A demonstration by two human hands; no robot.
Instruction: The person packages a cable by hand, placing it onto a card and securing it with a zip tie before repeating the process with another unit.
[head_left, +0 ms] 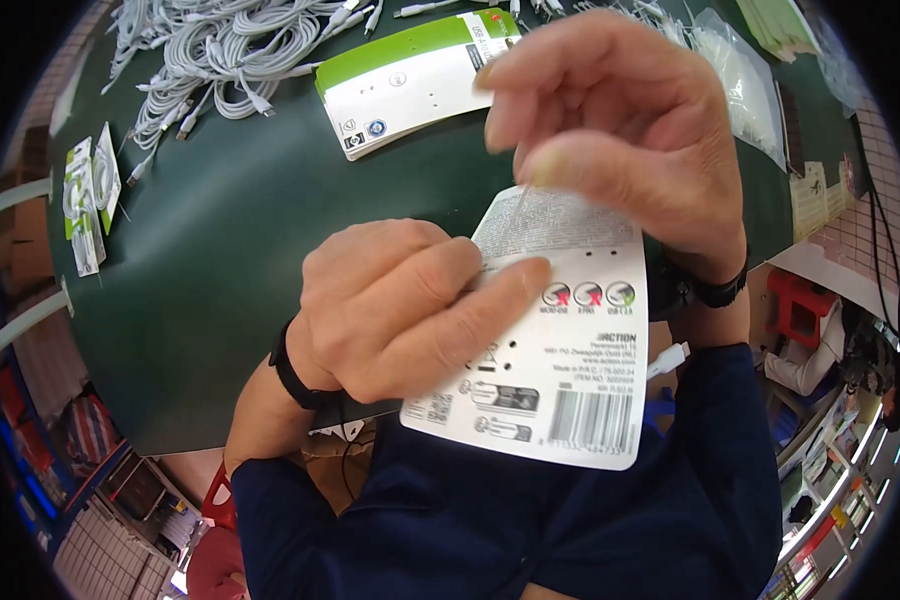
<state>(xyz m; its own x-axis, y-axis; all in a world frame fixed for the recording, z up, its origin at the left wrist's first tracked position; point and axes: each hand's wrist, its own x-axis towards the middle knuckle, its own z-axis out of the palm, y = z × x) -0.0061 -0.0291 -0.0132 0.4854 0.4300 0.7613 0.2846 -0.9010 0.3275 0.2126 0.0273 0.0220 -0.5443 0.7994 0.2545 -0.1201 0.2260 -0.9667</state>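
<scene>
My left hand [400, 310] is closed on a white packaging card [590, 400], its fingers lying across the printed side that faces up. The card is tilted and has pairs of small punched holes, small icons and a barcode. A white cable plug [669, 359] sticks out past the card's right edge; the rest of that cable is hidden. Above the card's top edge is my right hand [630, 130], fingers curled toward the thumb and blurred at the tips. A thin pale strand [523, 203] rises from the card to the thumb; what the fingertips grip is hidden.
On the dark green table [220, 300] lie a heap of coiled white cables [230, 60], a stack of green and white cards [400, 105] and, at left, carded cables [90, 195]. A clear bag of thin white strips [740, 90] lies back right. A red stool [805, 308] stands beyond.
</scene>
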